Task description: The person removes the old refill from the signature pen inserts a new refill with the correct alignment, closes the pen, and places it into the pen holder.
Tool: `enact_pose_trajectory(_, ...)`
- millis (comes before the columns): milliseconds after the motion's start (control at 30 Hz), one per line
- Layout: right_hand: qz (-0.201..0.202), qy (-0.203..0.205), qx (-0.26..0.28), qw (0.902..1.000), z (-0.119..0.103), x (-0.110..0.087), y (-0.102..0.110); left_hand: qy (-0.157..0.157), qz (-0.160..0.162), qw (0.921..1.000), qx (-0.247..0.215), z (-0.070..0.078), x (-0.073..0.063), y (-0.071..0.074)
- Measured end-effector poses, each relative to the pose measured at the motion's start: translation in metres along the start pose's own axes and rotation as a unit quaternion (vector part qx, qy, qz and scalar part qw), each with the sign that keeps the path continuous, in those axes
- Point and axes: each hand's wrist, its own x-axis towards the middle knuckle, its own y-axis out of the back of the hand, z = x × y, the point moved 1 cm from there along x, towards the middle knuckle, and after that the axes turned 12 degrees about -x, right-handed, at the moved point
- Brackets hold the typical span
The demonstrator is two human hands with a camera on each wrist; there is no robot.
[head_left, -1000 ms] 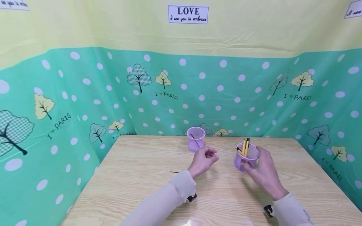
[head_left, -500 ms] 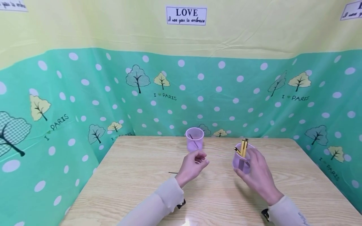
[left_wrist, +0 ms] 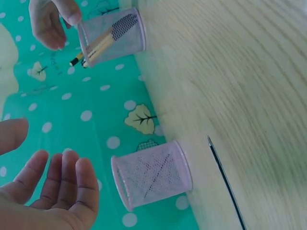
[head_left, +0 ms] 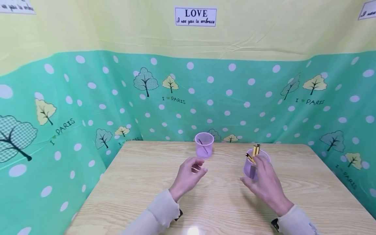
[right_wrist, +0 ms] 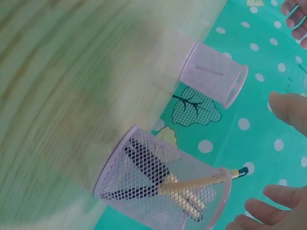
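Observation:
Two lilac mesh pen holders stand upright on the wooden table [head_left: 223, 199]. The right pen holder [right_wrist: 192, 177] contains several yellow, black-ended pens or pencils [head_left: 254, 150]. My right hand [head_left: 268, 187] is just in front of this holder, overlapping it in the head view; the right wrist view shows thumb and fingers spread near its rim, holding nothing. A thin dark rod leans inside the farther pen holder [head_left: 204, 151]. My left hand [head_left: 188, 176] hovers before that one, loosely curled and holding nothing. A thin pen refill [left_wrist: 225, 182] lies on the table, hidden behind my left hand in the head view.
A green and yellow printed curtain [head_left: 176, 107] hangs behind the table and along both sides. Black straps [head_left: 179, 214] show below both sleeve cuffs. The far table edge runs close behind the farther holder.
My left hand has drawn left and slightly back toward me. My right hand's fingers have come away from around the right holder, which stays in place.

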Motion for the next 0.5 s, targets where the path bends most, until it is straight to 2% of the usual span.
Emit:
enact_pose_trajectory(133,0.01,0.011,-0.007,0.9999,-0.006,-0.002,-0.002,-0.018,-0.008,0.9995,0.024,0.002,-0.005,0.003)
enact_pose_trajectory(267,0.011,0.021,-0.01,0.9997,-0.01,-0.003,-0.002,-0.05,-0.013,0.9959,0.075,0.004,-0.01,0.008)
enact_pose_trajectory(500,-0.002,0.024,-0.013,0.9996,-0.015,-0.004,-0.003,-0.108,-0.011,0.9774,0.182,0.003,-0.019,0.019)
